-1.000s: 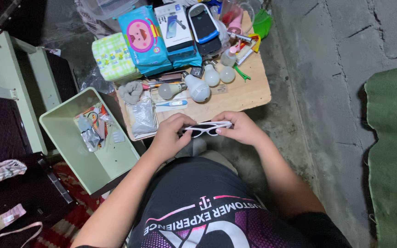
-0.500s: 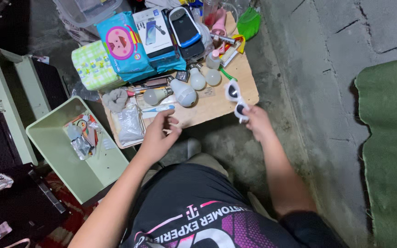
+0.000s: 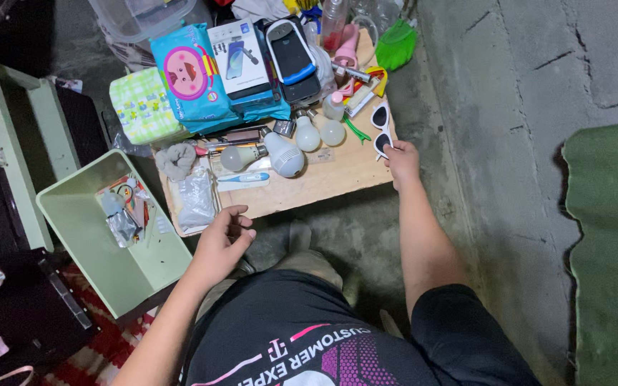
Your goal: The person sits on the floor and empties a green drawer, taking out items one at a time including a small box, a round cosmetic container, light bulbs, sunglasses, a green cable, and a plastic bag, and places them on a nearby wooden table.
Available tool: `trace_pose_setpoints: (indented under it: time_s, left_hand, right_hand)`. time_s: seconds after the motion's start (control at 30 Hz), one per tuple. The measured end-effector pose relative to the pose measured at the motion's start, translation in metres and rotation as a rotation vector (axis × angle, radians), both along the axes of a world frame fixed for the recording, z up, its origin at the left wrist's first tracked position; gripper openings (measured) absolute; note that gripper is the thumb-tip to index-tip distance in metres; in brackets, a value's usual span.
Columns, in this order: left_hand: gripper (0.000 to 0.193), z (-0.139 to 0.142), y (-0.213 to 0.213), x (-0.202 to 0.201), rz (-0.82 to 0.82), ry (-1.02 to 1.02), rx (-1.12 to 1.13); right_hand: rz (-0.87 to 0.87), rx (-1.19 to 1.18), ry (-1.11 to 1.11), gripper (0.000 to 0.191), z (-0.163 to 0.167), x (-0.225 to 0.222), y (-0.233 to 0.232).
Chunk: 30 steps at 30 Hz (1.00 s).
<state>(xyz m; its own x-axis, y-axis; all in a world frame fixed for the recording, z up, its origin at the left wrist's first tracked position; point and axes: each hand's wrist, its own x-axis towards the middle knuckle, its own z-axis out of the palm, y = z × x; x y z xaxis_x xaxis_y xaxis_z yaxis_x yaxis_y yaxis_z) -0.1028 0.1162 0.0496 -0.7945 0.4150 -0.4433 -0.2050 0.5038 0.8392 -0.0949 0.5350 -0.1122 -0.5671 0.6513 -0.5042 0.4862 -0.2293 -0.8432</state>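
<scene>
At the upper middle of the frame sits my small pale wooden board table [image 3: 337, 179], its smooth top crowded with clutter. Near its right edge lie the white plastic sunglasses with dark oval lenses [image 3: 380, 129], glossy and narrow, running up and down the frame. My right hand [image 3: 402, 161] reaches to their lower end: the fingertips pinch the frame by the lower lens, fingers drawn together on it, while the rest of the pair rests on the wood. My left hand [image 3: 222, 241] hangs low and left of centre, just off the table's front edge, well apart from the sunglasses; its fingers are loosely curled, half open, holding nothing and touching nothing that I can see.

Between my two hands, on the table, lie three round frosted white light bulbs [image 3: 285, 158] with matte domes, and a slim white and blue thermometer [image 3: 242, 179] flat on the wood. A crinkled clear plastic bag [image 3: 196, 201] sits at the table's left edge, with a grey knitted cloth [image 3: 175, 160] above it. At the back stand a soft blue wipes packet with a pink round face [image 3: 189, 78], a green checked soft packet [image 3: 141, 107] and a white cardboard phone box [image 3: 239, 58]. At lower left stands a pale green rectangular plastic bin [image 3: 84, 236], smooth-walled, holding small wrappers. The floor on the right is rough cracked grey concrete [image 3: 523, 107].
</scene>
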Motion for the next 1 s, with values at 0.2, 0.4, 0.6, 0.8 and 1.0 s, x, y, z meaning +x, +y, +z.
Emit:
trace_pose_setpoints:
  time_s: [0.2, 0.4, 0.6, 0.8, 1.0]
  left_hand:
    - [0.050, -0.003, 0.000, 0.000, 0.023, -0.046, -0.008]
    - [0.048, -0.003, 0.004, -0.002, -0.003, -0.013, -0.032]
    - [0.048, -0.005, 0.005, -0.003, -0.022, -0.016, -0.044]
    - [0.045, -0.017, 0.000, -0.005, -0.027, 0.038, 0.040]
    - [0.045, -0.026, -0.010, -0.018, -0.007, 0.078, 0.016]
  right_hand:
    - [0.094, 0.146, 0.140, 0.018, -0.014, -0.006, -0.003]
    - [0.268, 0.385, 0.028, 0.025, -0.003, -0.008, -0.003]
    - [0.377, 0.559, -0.057, 0.030, 0.006, -0.012, -0.001]
    - [0.419, 0.682, -0.051, 0.037, 0.005, -0.007, 0.006]
    - [0.454, 0.830, 0.111, 0.031, -0.006, 0.012, -0.010]
